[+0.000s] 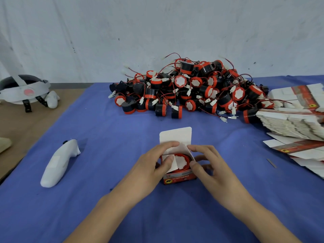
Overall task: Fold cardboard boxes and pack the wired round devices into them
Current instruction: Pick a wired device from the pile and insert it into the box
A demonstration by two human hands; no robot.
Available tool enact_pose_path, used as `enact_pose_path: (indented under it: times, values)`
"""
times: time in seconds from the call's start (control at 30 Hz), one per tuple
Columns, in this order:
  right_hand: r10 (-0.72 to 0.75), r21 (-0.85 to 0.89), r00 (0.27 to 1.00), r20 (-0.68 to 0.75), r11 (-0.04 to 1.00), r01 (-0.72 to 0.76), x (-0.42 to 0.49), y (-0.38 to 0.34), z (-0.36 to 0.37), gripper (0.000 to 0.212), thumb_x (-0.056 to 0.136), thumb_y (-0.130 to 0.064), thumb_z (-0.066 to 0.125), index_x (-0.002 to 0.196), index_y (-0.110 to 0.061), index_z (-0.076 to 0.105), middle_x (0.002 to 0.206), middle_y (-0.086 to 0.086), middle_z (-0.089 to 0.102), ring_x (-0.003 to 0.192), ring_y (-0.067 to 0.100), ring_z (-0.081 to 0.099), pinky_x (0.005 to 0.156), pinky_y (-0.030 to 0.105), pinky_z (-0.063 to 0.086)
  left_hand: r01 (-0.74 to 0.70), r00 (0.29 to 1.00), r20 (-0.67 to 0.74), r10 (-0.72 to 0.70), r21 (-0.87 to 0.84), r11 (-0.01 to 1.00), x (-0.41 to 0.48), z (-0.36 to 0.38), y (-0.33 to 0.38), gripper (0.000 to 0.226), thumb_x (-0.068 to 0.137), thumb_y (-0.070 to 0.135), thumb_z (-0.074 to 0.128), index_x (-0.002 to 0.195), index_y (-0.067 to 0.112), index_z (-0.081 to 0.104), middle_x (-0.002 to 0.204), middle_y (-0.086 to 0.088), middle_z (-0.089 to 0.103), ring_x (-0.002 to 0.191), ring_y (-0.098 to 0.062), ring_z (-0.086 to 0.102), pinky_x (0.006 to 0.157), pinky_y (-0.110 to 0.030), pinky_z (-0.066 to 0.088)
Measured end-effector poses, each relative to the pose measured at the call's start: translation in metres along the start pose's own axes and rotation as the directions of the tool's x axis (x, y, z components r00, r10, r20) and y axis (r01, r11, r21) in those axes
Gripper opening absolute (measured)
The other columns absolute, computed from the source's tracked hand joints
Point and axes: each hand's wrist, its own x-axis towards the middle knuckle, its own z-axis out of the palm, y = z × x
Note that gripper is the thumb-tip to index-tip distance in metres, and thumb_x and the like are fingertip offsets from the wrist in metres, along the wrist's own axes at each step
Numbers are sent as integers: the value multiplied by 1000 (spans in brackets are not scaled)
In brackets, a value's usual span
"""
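A small red and white cardboard box (178, 178) stands on the blue cloth at the centre, top open, its white lid flap (175, 135) upright at the back. Inside sits a round red device (182, 161) with a white face. My left hand (154, 163) grips the box's left side, thumb pressing the left side flap down over the device. My right hand (208, 165) holds the right side, fingers on the right flap. A big pile of black and red wired round devices (189, 88) lies behind.
Stacks of flat unfolded boxes (294, 120) lie at the right edge. A white controller (57, 163) rests on the cloth at left. A headset (24, 90) sits on the brown table (26, 123) at far left. A white wall rises behind the pile.
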Motion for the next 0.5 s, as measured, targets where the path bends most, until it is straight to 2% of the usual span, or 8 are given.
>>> enact_pose_path:
  times: [0.07, 0.17, 0.27, 0.4, 0.5]
  values:
    - [-17, -54, 999, 35, 998, 18, 0, 1, 0, 28, 98, -40, 56, 123, -53, 56, 133, -26, 47, 116, 0, 56, 89, 24, 53, 0, 1000, 4, 0, -6, 1000, 0, 0, 1, 35, 103, 38, 48, 127, 62, 47, 119, 31, 58, 101, -3, 63, 82, -19, 54]
    - [-59, -126, 995, 86, 990, 69, -1, -1, 1, 28, 92, -57, 51, 120, -57, 55, 139, -32, 41, 106, 4, 59, 83, 18, 50, -3, 1000, -7, 3, -17, 1000, -1, 1, 2, 35, 103, 34, 49, 126, 60, 49, 119, 31, 58, 101, -1, 62, 78, -11, 48]
    - [-101, -200, 986, 130, 972, 126, -1, 1, 0, 29, 92, -56, 55, 120, -55, 54, 143, -34, 36, 108, 2, 58, 86, 16, 47, 2, 1000, -13, -2, -28, 1000, -1, 1, 2, 34, 103, 31, 50, 124, 58, 52, 117, 29, 59, 98, -5, 63, 77, -11, 49]
    - [-70, -212, 987, 142, 972, 99, 4, 4, -4, 31, 85, -60, 59, 115, -53, 58, 142, -31, 39, 104, 6, 60, 83, 19, 48, 4, 1000, -25, -5, -42, 999, -1, 1, 3, 30, 103, 29, 50, 117, 55, 58, 114, 25, 62, 94, -8, 64, 77, -13, 49]
    - [-47, -170, 992, 115, 983, 66, 6, 3, -5, 29, 80, -58, 66, 108, -52, 61, 137, -31, 45, 105, 1, 59, 83, 11, 45, -72, 997, -32, 72, 7, 997, -3, 1, 5, 35, 105, 18, 46, 112, 48, 62, 118, 25, 59, 108, -3, 57, 81, -10, 44]
